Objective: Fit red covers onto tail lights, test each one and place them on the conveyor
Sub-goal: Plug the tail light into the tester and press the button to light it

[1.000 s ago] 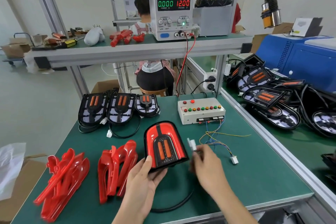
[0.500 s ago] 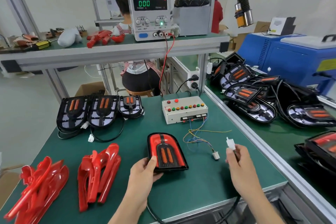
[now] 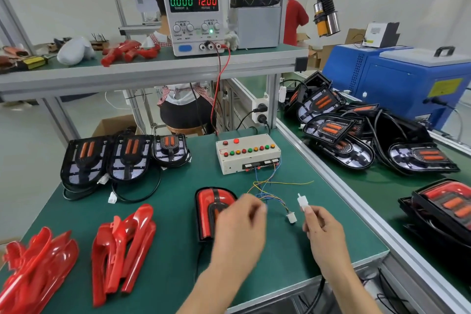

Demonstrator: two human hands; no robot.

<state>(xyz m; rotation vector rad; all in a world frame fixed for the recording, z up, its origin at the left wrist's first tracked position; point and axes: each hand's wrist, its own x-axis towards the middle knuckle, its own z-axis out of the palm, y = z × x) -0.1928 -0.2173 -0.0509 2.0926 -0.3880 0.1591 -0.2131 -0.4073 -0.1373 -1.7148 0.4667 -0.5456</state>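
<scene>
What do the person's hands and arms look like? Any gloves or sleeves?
No gloves and no sleeves show. Both the left hand and the right hand are bare, and both forearms are bare down to the bottom edge of the picture. No rings, watch or bracelets can be seen. The left hand looks blurry.

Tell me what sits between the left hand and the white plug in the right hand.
In the head view, the tester's loose white connector on its coloured wires lies on the green mat between the left hand and the white plug held by the right hand.
</scene>
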